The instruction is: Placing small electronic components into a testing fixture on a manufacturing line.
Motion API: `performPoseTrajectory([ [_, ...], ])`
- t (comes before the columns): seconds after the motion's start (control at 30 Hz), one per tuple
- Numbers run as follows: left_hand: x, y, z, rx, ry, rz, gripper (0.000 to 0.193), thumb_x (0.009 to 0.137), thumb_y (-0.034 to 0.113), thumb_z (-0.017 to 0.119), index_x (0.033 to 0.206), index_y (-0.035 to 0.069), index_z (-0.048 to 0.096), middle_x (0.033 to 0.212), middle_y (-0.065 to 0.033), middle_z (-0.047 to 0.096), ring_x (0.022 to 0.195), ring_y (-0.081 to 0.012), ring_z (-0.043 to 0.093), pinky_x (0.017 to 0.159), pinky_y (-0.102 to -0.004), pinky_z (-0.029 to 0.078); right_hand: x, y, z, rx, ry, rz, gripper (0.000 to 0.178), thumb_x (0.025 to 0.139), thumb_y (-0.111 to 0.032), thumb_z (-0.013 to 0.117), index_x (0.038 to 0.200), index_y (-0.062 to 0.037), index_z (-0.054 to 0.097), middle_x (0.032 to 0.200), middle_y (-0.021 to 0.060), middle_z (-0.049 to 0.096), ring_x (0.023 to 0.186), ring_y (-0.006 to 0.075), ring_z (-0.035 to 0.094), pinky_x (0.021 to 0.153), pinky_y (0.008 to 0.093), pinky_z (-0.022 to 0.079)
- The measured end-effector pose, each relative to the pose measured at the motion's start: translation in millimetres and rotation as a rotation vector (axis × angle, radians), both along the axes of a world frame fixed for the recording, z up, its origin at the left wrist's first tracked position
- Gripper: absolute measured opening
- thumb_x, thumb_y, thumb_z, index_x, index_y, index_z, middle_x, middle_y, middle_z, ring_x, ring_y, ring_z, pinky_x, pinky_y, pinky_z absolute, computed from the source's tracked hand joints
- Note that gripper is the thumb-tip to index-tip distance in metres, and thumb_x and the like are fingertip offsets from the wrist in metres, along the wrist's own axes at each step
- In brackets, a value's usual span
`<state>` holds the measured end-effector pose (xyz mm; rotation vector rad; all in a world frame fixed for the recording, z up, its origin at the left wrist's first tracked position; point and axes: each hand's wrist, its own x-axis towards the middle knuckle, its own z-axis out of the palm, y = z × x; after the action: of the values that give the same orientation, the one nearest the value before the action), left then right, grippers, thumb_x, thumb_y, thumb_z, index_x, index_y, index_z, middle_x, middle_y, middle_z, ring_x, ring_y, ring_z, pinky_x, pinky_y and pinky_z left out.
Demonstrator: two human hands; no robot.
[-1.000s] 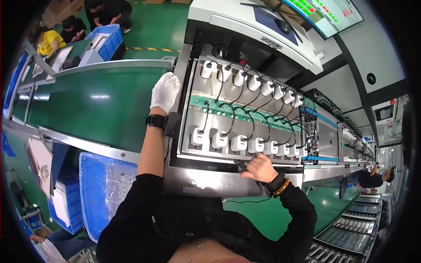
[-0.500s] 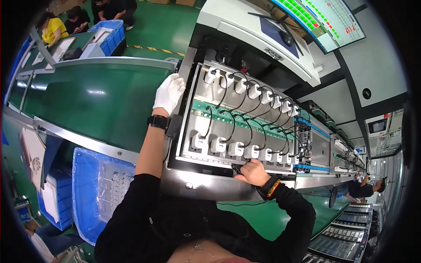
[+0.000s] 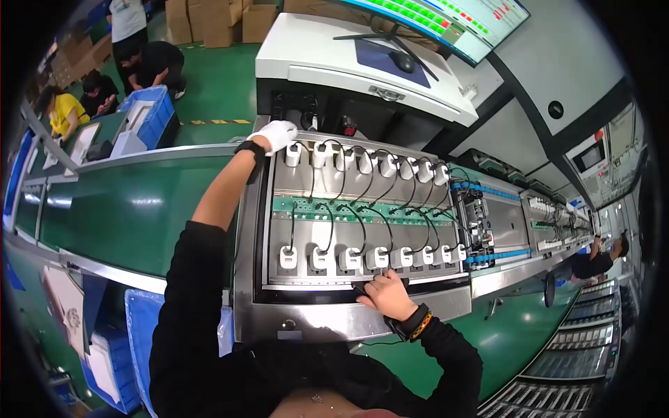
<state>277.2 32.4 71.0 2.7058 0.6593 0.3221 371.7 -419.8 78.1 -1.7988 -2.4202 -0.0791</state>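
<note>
A metal tray [image 3: 313, 182] lies in front of me with two rows of white charger plugs. Short black cables run from the plugs to a green circuit strip [image 3: 322, 209] along its middle. At the tray's far left corner is my left hand [image 3: 277, 135] in a white glove, its bent fingers over the edge beside the first far-row charger [image 3: 293, 155]. My bare right hand [image 3: 387, 295] is at the near edge, below the near-row charger [image 3: 380, 258], closed round a black grip-like part [image 3: 362, 286]. The hand partly hides that part.
A green conveyor belt [image 3: 132, 212] runs off left; blue-railed track [image 3: 495, 221] continues right. Behind the tray stands a white desk [image 3: 313, 45] with a mouse [image 3: 402, 61] and monitor. A blue bin [image 3: 143, 327] sits low left. Several people are farther off.
My view has shifted, so the tray appears farther left and more level. My left hand has moved from the tray's left side to its far left corner. My right hand keeps its hold.
</note>
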Motion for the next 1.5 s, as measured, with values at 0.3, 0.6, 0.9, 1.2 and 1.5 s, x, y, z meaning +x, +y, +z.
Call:
performPoseTrajectory([
  [0.3, -7.3, -16.6, -2.9, -0.070, 0.029, 0.197, 0.037, 0.080, 0.024, 0.058, 0.113, 0.007, 0.056, 0.108, -0.0190, 0.059, 0.100, -0.0350, 0.056, 0.085, -0.0390, 0.046, 0.3, -5.2, -7.9, -0.011, -0.028, -0.064, 0.029, 0.072, -0.034, 0.067, 0.065, -0.0097, 0.052, 0.060, 0.0016, 0.052, 0.064, 0.0187, 0.051, 0.066, 0.0326, 0.036],
  [0.6, -14.0, -13.0, -11.8, -0.051, -0.080, 0.101, 0.034, 0.081, 0.024, 0.057, 0.110, 0.006, 0.055, 0.104, -0.0195, 0.060, 0.096, -0.0360, 0.057, 0.083, -0.0413, 0.045, -11.7, -11.5, -6.0, -0.021, -0.005, -0.171, 0.027, 0.072, -0.031, 0.067, 0.068, -0.0078, 0.054, 0.063, 0.0041, 0.053, 0.074, 0.0208, 0.051, 0.069, 0.0356, 0.037],
  [0.9, -7.4, -16.6, -12.5, -0.115, -0.047, 0.117, 0.033, 0.081, 0.024, 0.058, 0.109, 0.008, 0.054, 0.103, -0.0202, 0.059, 0.097, -0.0382, 0.055, 0.082, -0.0423, 0.045, -20.2, -13.3, 22.5, -0.250, 0.080, -0.308, 0.027, 0.074, -0.028, 0.066, 0.077, -0.0030, 0.057, 0.073, 0.0094, 0.060, 0.084, 0.0256, 0.056, 0.073, 0.0379, 0.041],
  [1.2, -10.3, -9.2, -23.3, -0.080, -0.120, 0.230, 0.030, 0.081, 0.022, 0.057, 0.108, 0.008, 0.055, 0.103, -0.0203, 0.060, 0.098, -0.0375, 0.056, 0.082, -0.0423, 0.045, 178.4, 91.0, 164.6, 0.355, -0.045, -0.584, 0.028, 0.083, -0.011, 0.048, 0.108, -0.0076, 0.058, 0.093, 0.0114, 0.060, 0.091, 0.0270, 0.057, 0.077, 0.0370, 0.045],
  [1.5, 0.1, -24.3, -28.0, -0.097, -0.137, 0.307, 0.029, 0.081, 0.022, 0.056, 0.106, 0.008, 0.056, 0.098, -0.0228, 0.061, 0.097, -0.0389, 0.057, 0.081, -0.0422, 0.046, 284.6, 162.8, -2.9, -0.267, -1.169, -1.101, 0.026, 0.081, -0.022, 0.050, 0.099, -0.0124, 0.065, 0.087, 0.0017, 0.064, 0.079, 0.0201, 0.061, 0.065, 0.0428, 0.044],
])
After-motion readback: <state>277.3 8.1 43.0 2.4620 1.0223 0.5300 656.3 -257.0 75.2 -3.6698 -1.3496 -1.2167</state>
